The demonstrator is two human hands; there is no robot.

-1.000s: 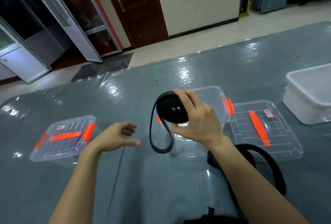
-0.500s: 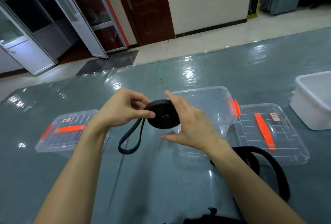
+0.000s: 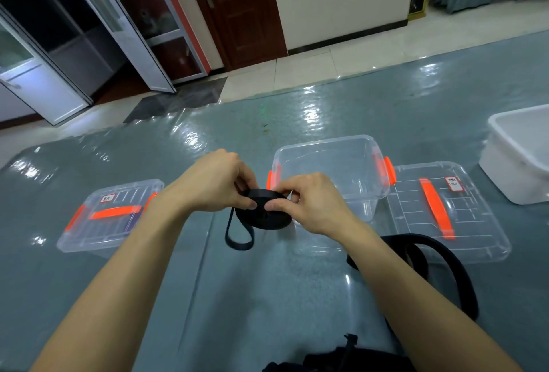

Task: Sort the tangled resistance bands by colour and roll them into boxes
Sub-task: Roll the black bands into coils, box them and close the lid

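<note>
Black resistance band, wound into a flat disc, was held just above the grey table, in front of the open clear box. The disc lay nearly level, widest from left to right, its face tipped a little toward the camera. A short free loop hung from its left side down toward the table. Half a second earlier the disc stood more upright and the loop hung longer. The left hand and right hand pinched the disc from opposite sides, thumbs on the near edge, fingers curled over the far edge, backs up, forearms angled inward. Another black band lay loose beside the right forearm.
</note>
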